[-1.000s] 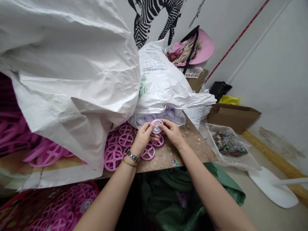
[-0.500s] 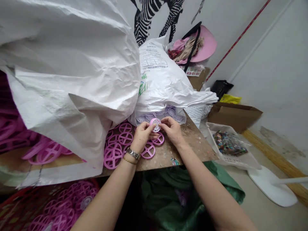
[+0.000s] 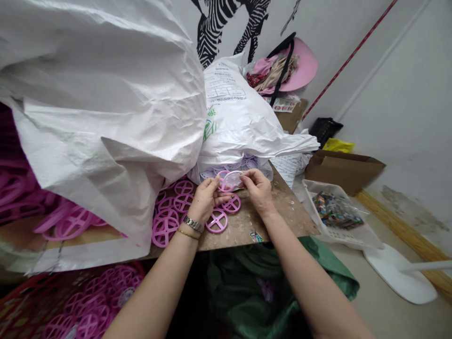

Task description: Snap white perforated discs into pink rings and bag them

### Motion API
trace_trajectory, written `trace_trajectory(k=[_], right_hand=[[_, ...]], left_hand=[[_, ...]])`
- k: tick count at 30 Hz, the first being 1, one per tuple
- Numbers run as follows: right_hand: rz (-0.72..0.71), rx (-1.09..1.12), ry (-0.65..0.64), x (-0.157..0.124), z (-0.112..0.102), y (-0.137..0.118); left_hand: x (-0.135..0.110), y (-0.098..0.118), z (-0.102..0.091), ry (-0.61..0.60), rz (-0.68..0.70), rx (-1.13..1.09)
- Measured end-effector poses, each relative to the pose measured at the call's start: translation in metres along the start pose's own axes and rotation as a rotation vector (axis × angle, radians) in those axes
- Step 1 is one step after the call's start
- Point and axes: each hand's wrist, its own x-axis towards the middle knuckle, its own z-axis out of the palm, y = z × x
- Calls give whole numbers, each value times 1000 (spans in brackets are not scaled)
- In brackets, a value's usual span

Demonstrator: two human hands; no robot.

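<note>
Now your left hand (image 3: 205,197) pinches the pink wheel (image 3: 222,183), your right hand (image 3: 260,188) grips the clear disc (image 3: 235,179), just tilted flatter, centre frame

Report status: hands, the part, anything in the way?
Left hand pinches pink wheel. Right hand pinches pale disc against it. Sack close behind, loose wheels below.

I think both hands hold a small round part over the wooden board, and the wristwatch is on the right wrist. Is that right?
Not quite. The wristwatch sits on the left wrist, as the head view shows. The rest holds: the left hand and right hand hold a small round part over the wooden board.
</note>
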Motion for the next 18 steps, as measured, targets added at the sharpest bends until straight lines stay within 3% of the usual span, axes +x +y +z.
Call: trace_trajectory(k=[5,12,18], right_hand=[[-266,-127,25,-3,-4,-2],[-613,-530,-146,-3,-8,-6],[-643,-572,-196,-3,-8,-3]], left_hand=[[0,0,0,-4,-21,7],[-1,3,-1,-29,-84,-53],[-2,4,-2,-7,-46,2]])
